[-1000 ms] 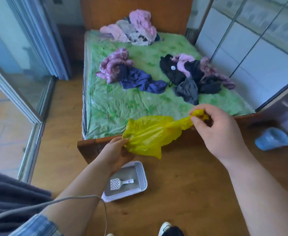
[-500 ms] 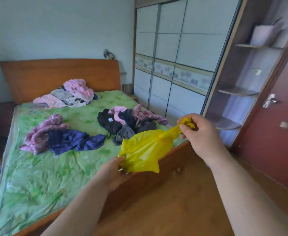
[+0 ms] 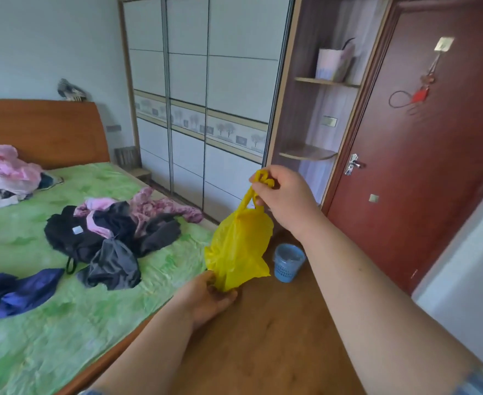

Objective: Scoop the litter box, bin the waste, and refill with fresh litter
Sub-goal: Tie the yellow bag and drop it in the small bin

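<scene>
Since the earlier frames the yellow bag (image 3: 239,246) has been turned from a sideways stretch to an upright hang. The litter box has been lost from view, and a blue bin (image 3: 288,262) has come into sight on the floor (image 3: 277,352), off the foot corner of the bed (image 3: 92,309).

Should the bag be pulled harder between the two hands, the thin film could be torn, or the handles could slip free, and scooped waste would later leak out.

The bunched handles are clamped in the right hand (image 3: 286,198), whose fingers are tightly curled. The bag's bottom is pinched in the upturned left hand (image 3: 209,295), whose fingers are partly curled round it. The bag is held in the air between the bed's edge and the bin.
</scene>
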The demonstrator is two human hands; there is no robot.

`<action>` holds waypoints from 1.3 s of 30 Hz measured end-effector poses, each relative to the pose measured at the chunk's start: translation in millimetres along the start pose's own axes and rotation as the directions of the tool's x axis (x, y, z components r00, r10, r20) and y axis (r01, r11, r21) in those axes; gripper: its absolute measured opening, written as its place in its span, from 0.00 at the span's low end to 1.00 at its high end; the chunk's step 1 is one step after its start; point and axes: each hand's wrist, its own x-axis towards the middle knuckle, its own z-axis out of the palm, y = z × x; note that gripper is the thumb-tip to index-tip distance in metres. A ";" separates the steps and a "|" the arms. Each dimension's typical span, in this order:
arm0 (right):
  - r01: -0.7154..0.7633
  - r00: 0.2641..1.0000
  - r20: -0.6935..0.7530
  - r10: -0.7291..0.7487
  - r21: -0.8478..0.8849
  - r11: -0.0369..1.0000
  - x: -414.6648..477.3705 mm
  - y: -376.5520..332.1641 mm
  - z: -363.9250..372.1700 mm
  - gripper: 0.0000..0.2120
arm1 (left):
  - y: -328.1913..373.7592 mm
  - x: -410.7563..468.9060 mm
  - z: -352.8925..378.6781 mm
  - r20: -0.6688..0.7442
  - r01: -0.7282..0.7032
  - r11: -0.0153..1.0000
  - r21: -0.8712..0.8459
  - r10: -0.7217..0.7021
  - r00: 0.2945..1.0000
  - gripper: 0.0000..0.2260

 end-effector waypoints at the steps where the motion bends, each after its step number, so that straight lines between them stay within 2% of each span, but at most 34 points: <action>1: -0.008 1.000 -0.009 0.008 0.006 1.000 16.2 7.7 -3.1 0.04 | 4.7 17.9 10.2 0.022 0.008 1.000 0.013 -0.009 1.000 0.07; 7: 0.052 0.996 -0.062 -0.057 -0.073 0.996 124.0 42.8 -24.9 0.03 | 54.5 120.8 79.8 0.135 0.017 0.991 0.132 -0.035 0.990 0.07; 11: 0.050 0.988 -0.139 -0.064 -0.102 0.994 203.7 78.1 -48.6 0.03 | 106.3 196.2 130.2 0.144 -0.072 0.950 0.305 0.028 0.989 0.09; 15: 0.046 0.972 -0.223 -0.079 -0.151 0.987 265.7 123.0 -77.6 0.03 | 141.0 266.5 183.3 0.142 -0.129 0.911 0.392 0.079 0.987 0.14; 19: 0.037 0.965 -0.252 -0.075 -0.155 0.987 319.4 165.9 -112.6 0.04 | 147.1 320.8 243.2 0.148 -0.115 0.884 0.453 0.053 0.988 0.12; 21: 0.048 0.964 -0.252 -0.090 -0.168 0.985 345.1 189.5 -132.2 0.05 | 145.5 351.5 271.5 0.158 -0.163 0.841 0.516 0.093 0.983 0.10; 24: 0.083 0.959 -0.248 -0.134 -0.207 0.975 378.9 230.3 -160.7 0.06 | 139.4 392.3 314.8 0.229 -0.263 0.726 0.636 0.148 0.962 0.07; 27: 0.121 0.955 -0.241 -0.172 -0.211 0.970 413.2 274.9 -190.0 0.06 | 127.5 428.8 358.1 0.282 -0.322 0.691 0.647 0.175 0.943 0.08; 35: 0.125 0.977 -0.153 -0.151 -0.167 0.978 521.3 394.6 -249.4 0.06 | 106.8 560.7 445.3 0.192 -0.315 0.672 0.670 0.253 0.948 0.07; 39: 0.080 0.989 -0.114 -0.096 -0.142 0.987 568.6 450.8 -255.1 0.03 | 103.8 640.0 464.7 0.078 -0.246 0.716 0.653 0.260 0.963 0.06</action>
